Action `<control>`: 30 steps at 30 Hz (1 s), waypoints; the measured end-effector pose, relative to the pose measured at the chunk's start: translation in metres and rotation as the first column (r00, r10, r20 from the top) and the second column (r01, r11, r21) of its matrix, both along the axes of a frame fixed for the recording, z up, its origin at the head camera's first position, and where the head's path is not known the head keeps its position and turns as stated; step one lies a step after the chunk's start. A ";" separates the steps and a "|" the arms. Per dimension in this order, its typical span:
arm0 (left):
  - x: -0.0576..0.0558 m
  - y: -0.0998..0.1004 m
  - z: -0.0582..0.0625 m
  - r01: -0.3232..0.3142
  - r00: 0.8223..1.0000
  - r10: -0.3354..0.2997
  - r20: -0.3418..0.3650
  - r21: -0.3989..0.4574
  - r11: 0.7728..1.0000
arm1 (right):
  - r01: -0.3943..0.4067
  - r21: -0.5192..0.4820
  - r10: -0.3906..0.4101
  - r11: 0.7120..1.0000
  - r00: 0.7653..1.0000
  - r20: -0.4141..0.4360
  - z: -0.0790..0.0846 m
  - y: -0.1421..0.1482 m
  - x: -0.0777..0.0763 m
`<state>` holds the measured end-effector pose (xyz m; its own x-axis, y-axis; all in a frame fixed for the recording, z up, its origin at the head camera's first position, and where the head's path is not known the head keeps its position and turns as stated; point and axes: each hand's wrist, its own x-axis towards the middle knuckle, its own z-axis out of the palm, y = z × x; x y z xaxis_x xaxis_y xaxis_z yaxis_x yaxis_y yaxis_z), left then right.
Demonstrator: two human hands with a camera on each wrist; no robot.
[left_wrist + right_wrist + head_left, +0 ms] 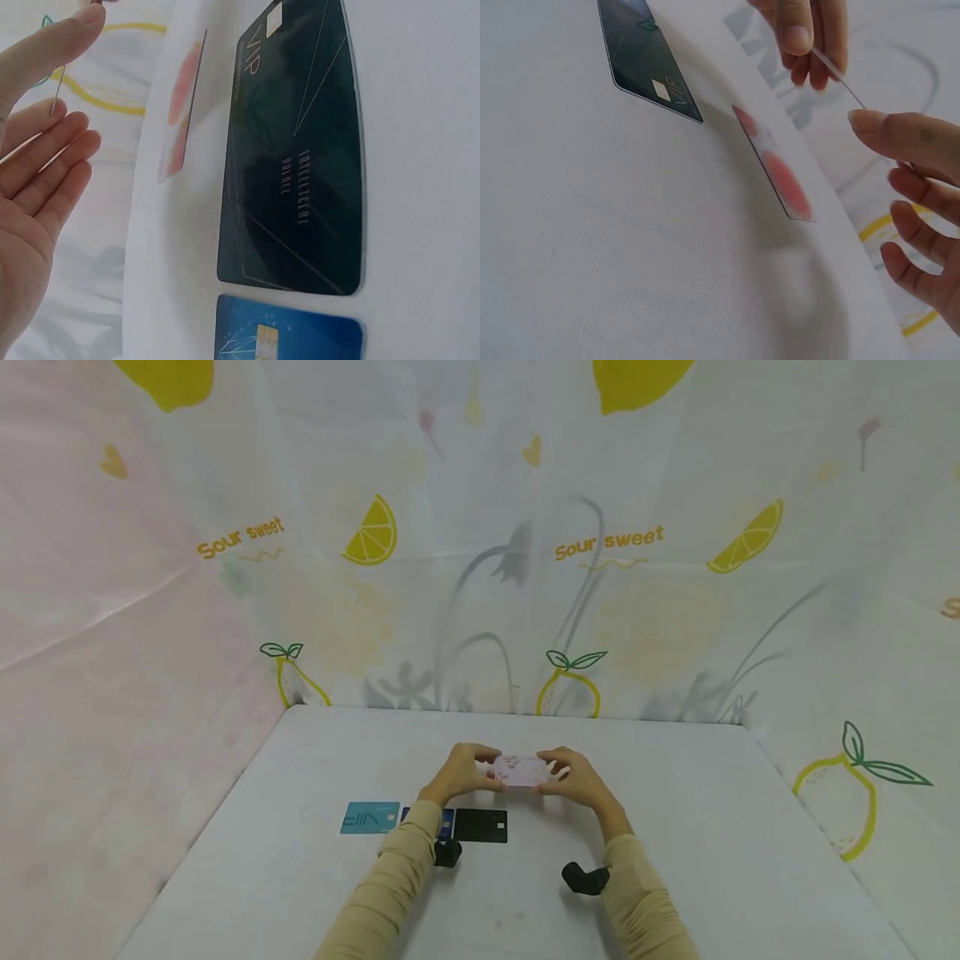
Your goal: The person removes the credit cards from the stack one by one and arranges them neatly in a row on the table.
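Note:
Both hands hold one thin pale card with a pinkish pattern [521, 770] above the table. My left hand [463, 772] pinches its left side between thumb and fingers, and my right hand [576, 777] pinches its right side. From the wrists the held card [840, 79] shows almost edge-on. Beneath it, another card with red and pink patches [776, 172] lies on the table; the head view does not show it apart from the held one. Closer in lies a dark VIP card [292, 150], with a blue chip card [289, 330] beside it.
A teal card [370, 817] lies left of the blue card, in a row with the dark one. The white table [675, 793] ends at a patterned cloth backdrop [465, 635]. Black wrist devices [586, 878] sit at both sleeves.

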<state>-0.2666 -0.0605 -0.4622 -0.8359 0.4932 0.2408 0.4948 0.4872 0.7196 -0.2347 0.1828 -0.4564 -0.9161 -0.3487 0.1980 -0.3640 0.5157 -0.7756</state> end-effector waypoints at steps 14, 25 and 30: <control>0.017 0.005 0.000 0.016 0.999 -0.016 -0.041 0.004 1.000 | -0.021 0.016 0.022 1.000 1.000 -0.010 0.000 0.007 0.012; 0.032 0.013 0.000 -0.022 0.999 0.020 -0.031 -0.085 0.996 | -0.001 0.000 0.001 1.000 1.000 0.004 0.002 0.011 0.025; 0.037 0.017 0.000 -0.006 0.997 -0.002 -0.078 -0.096 0.995 | 0.005 -0.004 -0.005 1.000 1.000 0.002 0.001 0.014 0.031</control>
